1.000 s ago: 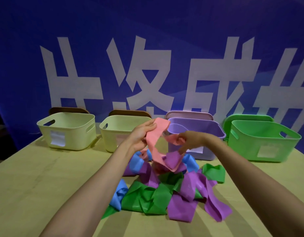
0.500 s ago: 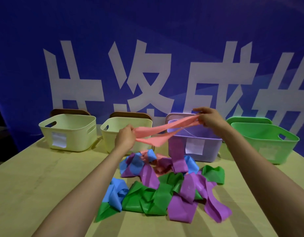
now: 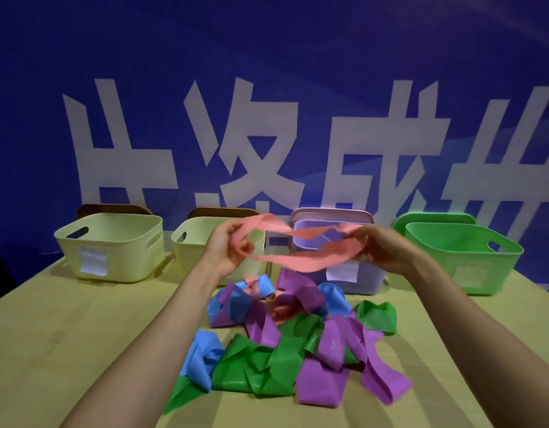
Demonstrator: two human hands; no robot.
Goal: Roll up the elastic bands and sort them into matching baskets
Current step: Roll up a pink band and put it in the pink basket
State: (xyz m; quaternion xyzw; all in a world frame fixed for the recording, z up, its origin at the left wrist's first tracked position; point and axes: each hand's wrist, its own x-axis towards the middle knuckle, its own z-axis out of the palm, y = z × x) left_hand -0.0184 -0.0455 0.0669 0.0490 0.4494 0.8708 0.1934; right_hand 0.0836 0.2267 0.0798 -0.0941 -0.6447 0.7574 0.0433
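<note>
Left hand [image 3: 225, 251]: grip curled round one end of the pink band [image 3: 297, 263].
Pink band: slung slack in the air between both hands, above the pile [image 3: 267, 366] on the counter [image 3: 66, 335]; looks thin, light, limp, stretchy, twisted.
Hold: probably flatten it, pinch one end, roll under light tension.
Right hand [image 3: 387, 251]: grip pinches the other end.

Four baskets [image 3: 128, 251] line the back of your surface [image 3: 66, 335], lids [image 3: 112, 208] seemingly behind them; the band pile [image 3: 285, 344] lies in front, one band [image 3: 297, 263] above it.
</note>
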